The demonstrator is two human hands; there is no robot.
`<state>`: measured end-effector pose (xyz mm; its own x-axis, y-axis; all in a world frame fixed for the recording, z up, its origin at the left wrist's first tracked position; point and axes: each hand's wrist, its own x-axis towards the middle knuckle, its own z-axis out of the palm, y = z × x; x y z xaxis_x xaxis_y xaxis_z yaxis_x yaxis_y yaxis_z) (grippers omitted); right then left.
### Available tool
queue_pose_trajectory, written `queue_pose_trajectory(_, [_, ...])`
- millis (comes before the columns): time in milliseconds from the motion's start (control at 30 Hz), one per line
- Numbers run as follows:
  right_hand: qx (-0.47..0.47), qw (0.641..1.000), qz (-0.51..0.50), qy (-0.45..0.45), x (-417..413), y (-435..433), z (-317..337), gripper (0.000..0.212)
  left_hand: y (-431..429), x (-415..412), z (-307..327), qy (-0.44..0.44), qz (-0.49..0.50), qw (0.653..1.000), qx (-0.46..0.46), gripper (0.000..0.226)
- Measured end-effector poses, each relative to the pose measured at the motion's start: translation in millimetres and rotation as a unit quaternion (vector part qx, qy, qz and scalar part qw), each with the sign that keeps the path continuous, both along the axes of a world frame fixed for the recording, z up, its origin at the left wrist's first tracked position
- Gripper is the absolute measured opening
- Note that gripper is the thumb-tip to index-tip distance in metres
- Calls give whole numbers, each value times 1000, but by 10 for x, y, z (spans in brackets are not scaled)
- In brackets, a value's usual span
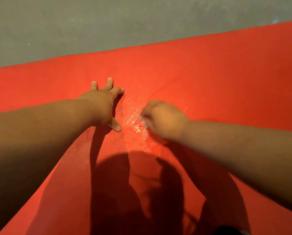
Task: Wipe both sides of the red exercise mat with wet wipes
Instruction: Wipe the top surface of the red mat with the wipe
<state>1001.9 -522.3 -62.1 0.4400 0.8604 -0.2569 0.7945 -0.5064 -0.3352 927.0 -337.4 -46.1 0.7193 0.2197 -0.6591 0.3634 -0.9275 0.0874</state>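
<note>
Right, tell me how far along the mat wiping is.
Done: only a glistening wet patch on the red mat, between the hands. In hand: the right hand, blurred, is curled round what looks like a whitish wet wipe at that patch, while the left hand presses flat on the mat. Left: the rest of this face looks dry, and the underside is not visible.

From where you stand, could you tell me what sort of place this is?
Probably an indoor exercise space: a red exercise mat lies flat on a bare grey floor, wet streaks glistening on it.
</note>
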Motion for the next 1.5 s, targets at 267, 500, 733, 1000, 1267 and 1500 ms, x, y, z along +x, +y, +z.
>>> queue_pose_trajectory(267, [15, 978, -197, -63, 342, -65, -13, 21, -34, 0, 55, -2, -4, 1000, 12, 131])
queue_pose_trajectory(500, [31, 992, -91, -81, 521, -62, -1, 21, 127, 45, 43, -12, -31, 999, 27, 128])
queue_pose_trajectory(733, [55, 994, -87, -24, -1, 396, -41, 24, 389, 108, 52, 1, 0, 999, 40, 136])
queue_pose_trajectory(1000, [14, 975, -187, -120, 953, 84, 7, 20, 488, 55, 52, -25, 33, 998, 50, 141])
queue_pose_trajectory(1267, [90, 996, -26, -16, 8, 577, -154, 18, 492, 95, 47, 5, 4, 998, 62, 142])
queue_pose_trajectory(1500, [15, 946, -289, -147, 1210, 150, 24, 26, 503, 99, 118, 6, -68, 988, 140, 136])
